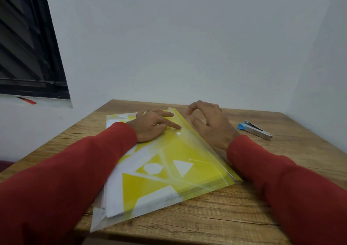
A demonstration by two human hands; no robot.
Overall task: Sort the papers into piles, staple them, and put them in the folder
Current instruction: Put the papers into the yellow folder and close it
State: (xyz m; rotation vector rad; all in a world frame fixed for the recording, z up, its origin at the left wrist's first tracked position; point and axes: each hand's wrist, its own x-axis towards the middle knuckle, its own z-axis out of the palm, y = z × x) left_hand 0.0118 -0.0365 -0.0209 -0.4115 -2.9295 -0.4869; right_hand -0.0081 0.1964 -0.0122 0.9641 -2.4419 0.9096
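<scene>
A translucent yellow folder (pixel 187 169) with white geometric shapes lies flat on the wooden table (pixel 216 216), its flap folded over and a white snap button (pixel 178 133) near the top. White papers (pixel 116 192) show through it along the left side. My left hand (pixel 152 126) rests on the folder with fingers stretched out, the index fingertip just above the button. My right hand (pixel 210 122) hovers at the folder's far right edge, fingers loosely curled, holding nothing. A silver stapler (pixel 255 130) with a blue end lies to the right of that hand.
The table stands in a corner of white walls. A dark louvred window (pixel 28 47) is at the upper left, with a red-handled object (pixel 27 100) on its sill. Bare wood shows in front of the folder and around the stapler.
</scene>
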